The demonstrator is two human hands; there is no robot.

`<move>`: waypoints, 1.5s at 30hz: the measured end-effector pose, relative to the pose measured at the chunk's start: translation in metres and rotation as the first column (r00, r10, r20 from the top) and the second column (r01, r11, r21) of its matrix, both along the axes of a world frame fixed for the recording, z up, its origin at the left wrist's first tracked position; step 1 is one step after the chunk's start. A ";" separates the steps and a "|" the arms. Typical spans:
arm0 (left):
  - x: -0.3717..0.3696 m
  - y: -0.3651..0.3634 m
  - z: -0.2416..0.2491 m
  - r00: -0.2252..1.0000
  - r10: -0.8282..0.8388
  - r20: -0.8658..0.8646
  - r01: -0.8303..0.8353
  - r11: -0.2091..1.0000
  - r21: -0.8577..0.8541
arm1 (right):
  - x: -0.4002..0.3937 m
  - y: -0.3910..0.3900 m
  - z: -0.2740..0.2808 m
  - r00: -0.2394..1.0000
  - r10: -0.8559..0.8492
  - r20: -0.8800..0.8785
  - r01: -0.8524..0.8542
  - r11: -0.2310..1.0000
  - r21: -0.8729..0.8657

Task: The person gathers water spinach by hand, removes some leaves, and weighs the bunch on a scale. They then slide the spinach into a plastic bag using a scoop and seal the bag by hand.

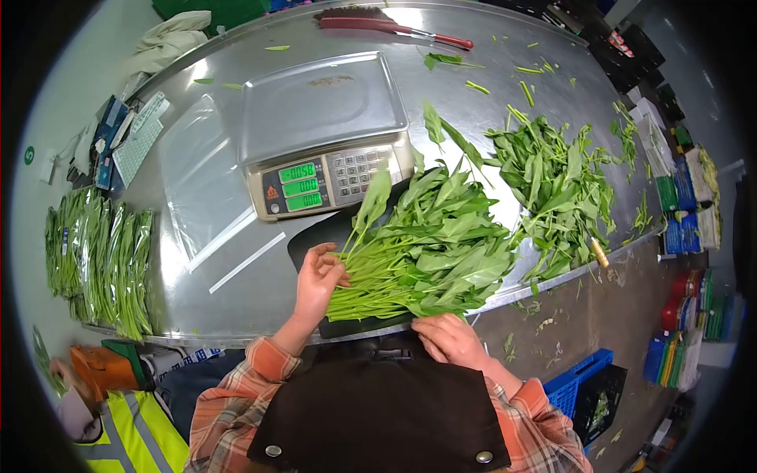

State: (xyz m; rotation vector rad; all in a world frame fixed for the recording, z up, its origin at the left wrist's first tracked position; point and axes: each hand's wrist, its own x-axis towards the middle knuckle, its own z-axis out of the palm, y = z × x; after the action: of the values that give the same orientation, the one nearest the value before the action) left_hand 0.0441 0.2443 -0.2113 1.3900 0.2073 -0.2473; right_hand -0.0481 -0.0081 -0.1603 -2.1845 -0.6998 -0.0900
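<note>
A large bunch of leafy green stems (434,244) lies on a black sheet (315,238) at the table's near edge, stem ends to the left. My left hand (319,276) is at the stem ends, its fingers curled together around the end of a stem whose leaf stands up above the bunch. My right hand (448,337) rests at the near edge of the bunch, below the leaves, fingers bent; what its fingertips hold, if anything, is hidden. Just behind the bunch stands a scale (323,118) with an empty metal pan and lit green displays.
Loose greens (552,189) are heaped at the right. Clear plastic bags (197,165) lie left of the scale, beside packed bundles (98,260). A red-handled brush (394,27) lies at the back. A person in a yellow vest (130,433) is at the lower left.
</note>
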 end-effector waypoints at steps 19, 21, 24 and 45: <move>-0.012 0.038 0.085 0.974 0.054 0.218 -0.094 0.979 0.179 | 0.123 -0.092 0.107 0.731 -0.416 -0.541 0.455 0.888 -0.067; -0.006 0.040 0.064 0.948 -0.114 0.298 -0.007 0.926 0.378 | 0.147 -0.148 0.122 0.741 -0.574 0.348 0.670 0.598 -0.440; 0.009 0.029 0.041 0.890 -0.323 0.323 0.069 0.794 0.604 | 0.145 -0.150 0.134 0.674 -0.460 0.578 0.736 0.489 -0.469; 0.026 0.028 -0.044 0.838 -0.527 0.141 0.199 0.536 0.821 | 0.160 -0.033 -0.048 0.990 0.055 -0.130 -0.117 0.831 -0.543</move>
State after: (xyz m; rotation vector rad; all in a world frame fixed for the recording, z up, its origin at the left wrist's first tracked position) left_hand 0.0699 0.2724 -0.2554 2.3509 -0.3817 -0.2457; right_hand 0.1120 -0.0413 -0.2086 -2.6749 -0.8361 0.3178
